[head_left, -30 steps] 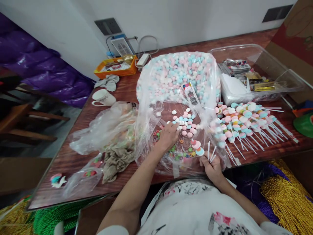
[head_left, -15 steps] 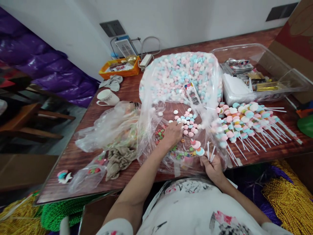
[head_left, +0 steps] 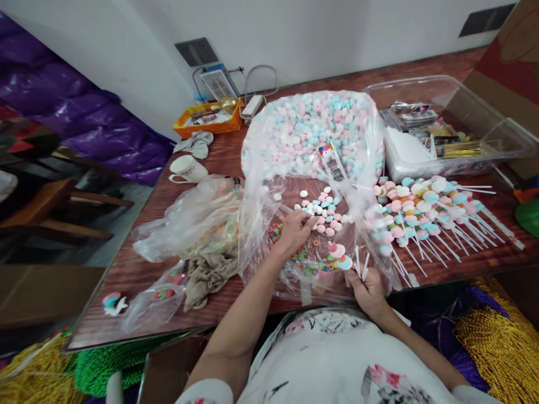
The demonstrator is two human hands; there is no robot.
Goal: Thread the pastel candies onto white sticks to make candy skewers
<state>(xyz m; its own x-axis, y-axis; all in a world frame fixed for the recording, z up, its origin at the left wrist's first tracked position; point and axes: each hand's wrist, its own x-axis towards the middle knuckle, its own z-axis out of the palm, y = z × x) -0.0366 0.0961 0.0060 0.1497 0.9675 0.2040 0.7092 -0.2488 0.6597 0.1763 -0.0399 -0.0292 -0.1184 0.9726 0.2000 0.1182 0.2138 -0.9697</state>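
Left hand (head_left: 296, 231) pinching among loose pastel candies (head_left: 322, 210) on clear plastic, right hand (head_left: 367, 285) just right, nearer, gripping white sticks (head_left: 361, 264) and a half-built candy skewer (head_left: 339, 255), pinched piece hidden by fingers

Pink, pale blue and white candies (head_left: 314, 126) fill a clear plastic bag (head_left: 256, 168) on the reddish-brown wood-grain bench (head_left: 126, 275). The finished sticks (head_left: 421, 205) carry the same pastel colours on white stems. The tray (head_left: 210, 119) is orange, the mug (head_left: 187, 168) white.
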